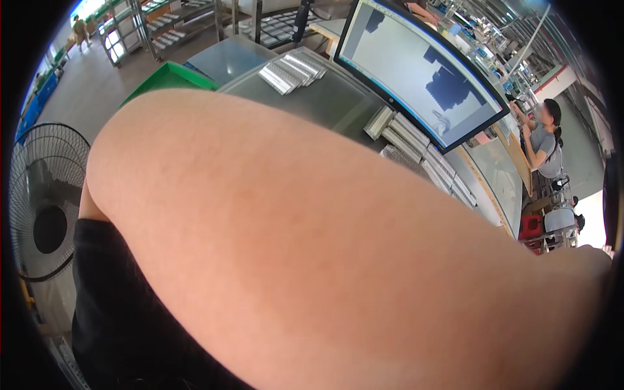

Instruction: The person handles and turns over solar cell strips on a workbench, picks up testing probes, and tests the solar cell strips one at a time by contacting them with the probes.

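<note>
Left hand [585,263] is at the right rim of the view, blurred and cut off, so I cannot tell whether its fingers are curled, spread or around something. Its bare forearm [312,221] spans the view, elbow at the left, hiding much of the worktop [341,107]; the right hand is out of sight.

Beyond the forearm, the nearer silvery strips [406,140] lie between it and the monitor [422,71], toward the worktop's right edge. Most have their long axis running from upper left to lower right, roughly parallel to the monitor's lower edge (one short end piece looks turned across the rest). Which end is the front, I cannot tell.

Farther off, more strips [292,70] lie side by side near the worktop's far edge, also slanting down to the right. Past the left edge is a green tray [172,77].

My judgement: handling such strips well calls for the forearm lowered out of the sightline, a grip square to the long axis, and support near both ends, lest a strip tip or scrape its neighbour.
</note>
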`<state>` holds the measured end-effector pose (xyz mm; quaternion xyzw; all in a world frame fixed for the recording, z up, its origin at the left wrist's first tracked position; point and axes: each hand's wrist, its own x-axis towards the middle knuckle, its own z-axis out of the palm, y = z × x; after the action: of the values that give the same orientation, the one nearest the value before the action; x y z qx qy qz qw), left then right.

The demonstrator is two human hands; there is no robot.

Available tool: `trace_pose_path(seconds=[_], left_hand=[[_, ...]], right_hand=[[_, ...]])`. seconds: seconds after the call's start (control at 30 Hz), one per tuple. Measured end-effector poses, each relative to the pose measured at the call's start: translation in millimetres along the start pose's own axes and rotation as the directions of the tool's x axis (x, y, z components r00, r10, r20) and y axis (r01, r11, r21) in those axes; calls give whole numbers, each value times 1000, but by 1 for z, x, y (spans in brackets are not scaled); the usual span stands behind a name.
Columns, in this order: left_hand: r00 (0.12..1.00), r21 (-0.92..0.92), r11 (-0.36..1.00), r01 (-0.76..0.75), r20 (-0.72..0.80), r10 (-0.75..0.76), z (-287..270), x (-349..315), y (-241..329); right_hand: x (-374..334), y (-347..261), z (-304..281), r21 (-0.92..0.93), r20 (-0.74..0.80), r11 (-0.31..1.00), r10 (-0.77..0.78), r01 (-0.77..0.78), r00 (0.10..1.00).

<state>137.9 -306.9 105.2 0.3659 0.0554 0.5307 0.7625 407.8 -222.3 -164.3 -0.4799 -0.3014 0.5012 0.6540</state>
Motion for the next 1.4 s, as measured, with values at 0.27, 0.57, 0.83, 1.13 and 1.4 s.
trace_pose_path(seconds=[0.27, 0.57, 0.83, 1.13, 1.4], left_hand=[[992, 30, 996, 89, 86, -91, -16, -2, 2], [950, 216, 953, 213, 181, -254, -18, -1, 24], [933, 306, 931, 200, 230, -276, -43, 5, 44], [953, -10, 982, 191, -240, -188, -134, 79, -5], [931, 12, 980, 197, -315, -183, -135, 86, -12]], right_hand=[[13, -14, -8, -38, -4, 999, -15, 15, 1000], [-3, -18, -5, -7, 16, 1000, 28, -28, 999], [7, -11, -1, 13, 20, 1000, 12, -12, 1000], [7, -10, -1, -3, 3, 1000, -21, 21, 1000], [-1, -15, -3, 5, 26, 999, -48, 48, 999]])
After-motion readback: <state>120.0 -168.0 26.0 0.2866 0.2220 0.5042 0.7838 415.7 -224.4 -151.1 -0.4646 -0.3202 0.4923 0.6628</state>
